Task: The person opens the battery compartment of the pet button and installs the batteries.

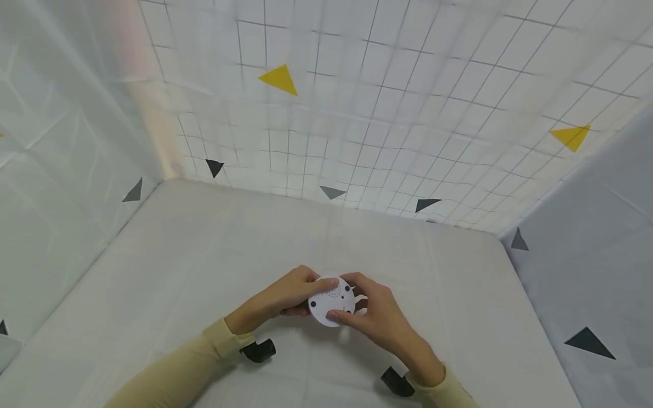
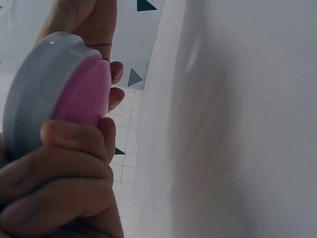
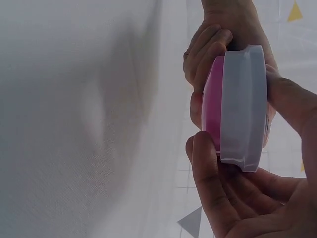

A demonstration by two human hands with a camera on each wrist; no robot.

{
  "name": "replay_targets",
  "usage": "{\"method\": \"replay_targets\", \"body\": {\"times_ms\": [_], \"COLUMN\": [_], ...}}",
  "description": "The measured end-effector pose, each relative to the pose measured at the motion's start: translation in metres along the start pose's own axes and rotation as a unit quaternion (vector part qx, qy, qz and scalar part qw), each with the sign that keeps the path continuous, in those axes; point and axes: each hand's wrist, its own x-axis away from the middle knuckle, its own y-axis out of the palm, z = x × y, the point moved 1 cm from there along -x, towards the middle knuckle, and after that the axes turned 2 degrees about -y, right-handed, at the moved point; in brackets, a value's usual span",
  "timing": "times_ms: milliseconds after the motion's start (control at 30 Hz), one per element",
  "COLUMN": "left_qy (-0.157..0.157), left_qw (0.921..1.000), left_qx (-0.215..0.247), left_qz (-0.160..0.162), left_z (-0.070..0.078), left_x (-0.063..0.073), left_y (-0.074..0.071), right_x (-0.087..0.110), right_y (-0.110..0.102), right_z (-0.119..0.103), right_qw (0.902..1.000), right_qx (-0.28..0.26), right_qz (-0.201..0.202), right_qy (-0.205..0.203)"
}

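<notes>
Both hands hold a round white device (image 1: 322,305) with its flat back turned up towards the head camera. That back has a patch of small speaker holes, dark round feet and a thumb near each side. My left hand (image 1: 291,296) grips the device from the left, its thumb lying across the back near the holes. From the right, my right hand (image 1: 381,315) holds it, thumb on the lower part of the back and fingers round the far edge. The wrist views show a thick white casing (image 3: 242,109) and a pink domed face (image 2: 91,94) on the underside, partly covered by fingers.
A white sheet (image 1: 229,243) covers the surface below the hands. White walls stand around it, the back wall (image 1: 347,113) with grid lines and yellow, grey and black triangles. A black wrist-mounted piece (image 1: 259,351) sticks out under the left sleeve, another (image 1: 397,382) by the right sleeve.
</notes>
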Motion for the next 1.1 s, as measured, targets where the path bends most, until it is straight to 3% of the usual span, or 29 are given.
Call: {"method": "replay_targets", "body": {"times_ms": [433,633,800,1100], "left_qy": [0.017,0.058,0.086,0.130], "left_qw": [0.9979,0.9954,0.9918,0.9841], "left_qx": [-0.059,-0.074,-0.087,-0.109], "left_qz": [0.020,0.019,0.036,0.053], "left_z": [0.000,0.002,0.006,0.011], "left_x": [0.001,0.001,0.002,0.006], "left_y": [-0.004,-0.006,-0.006,-0.003], "right_x": [0.000,0.001,0.002,0.001], "right_y": [0.002,0.000,-0.002,-0.001], "right_z": [0.006,0.009,0.012,0.015], "right_qw": [0.9998,0.9981,0.9928,0.9865], "right_qx": [0.020,-0.008,-0.039,-0.081], "right_qz": [-0.007,-0.028,-0.052,-0.073], "right_qy": [-0.004,0.054,0.101,0.122]}}
